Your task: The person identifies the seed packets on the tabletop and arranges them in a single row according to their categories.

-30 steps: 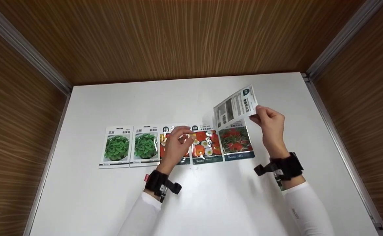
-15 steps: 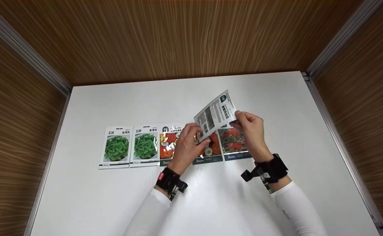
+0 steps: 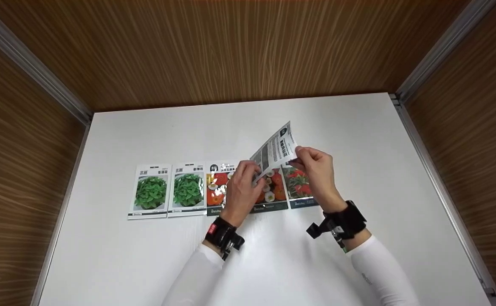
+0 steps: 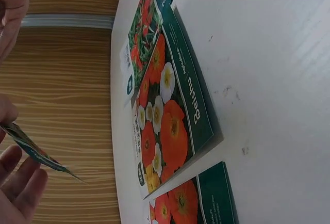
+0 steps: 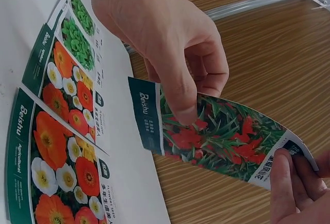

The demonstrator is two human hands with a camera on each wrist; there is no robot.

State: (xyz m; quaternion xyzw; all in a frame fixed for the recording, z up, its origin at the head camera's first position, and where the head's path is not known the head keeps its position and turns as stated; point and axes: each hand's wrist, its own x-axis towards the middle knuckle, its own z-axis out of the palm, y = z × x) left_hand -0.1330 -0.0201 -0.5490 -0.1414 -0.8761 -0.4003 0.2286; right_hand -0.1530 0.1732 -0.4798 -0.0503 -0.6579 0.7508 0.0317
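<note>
Both hands hold one seed packet (image 3: 274, 148) tilted above the row on the table. Its printed grey-and-white back shows in the head view; its front, with red flowers and green leaves, faces the right wrist view. My left hand (image 3: 243, 187) pinches the end with the dark green band, thumb across the front. At the opposite end, my right hand (image 3: 318, 174) pinches near the title. Beneath lie two poppy seed packets, one (image 3: 217, 189) partly behind the left hand and the other (image 3: 278, 193) under the held packet. A red-flower packet (image 3: 297, 182) is partly covered by the right hand.
Two green-leaf seed packets (image 3: 150, 191) lie side by side at the left end of the row. The white table (image 3: 146, 259) is bounded by a wood-grain back panel (image 3: 239, 51) and side panels with metal edge strips.
The right hand has carried the packet leftward and lower. My left hand, apart from it a second ago, has moved right and now grips its other end.
</note>
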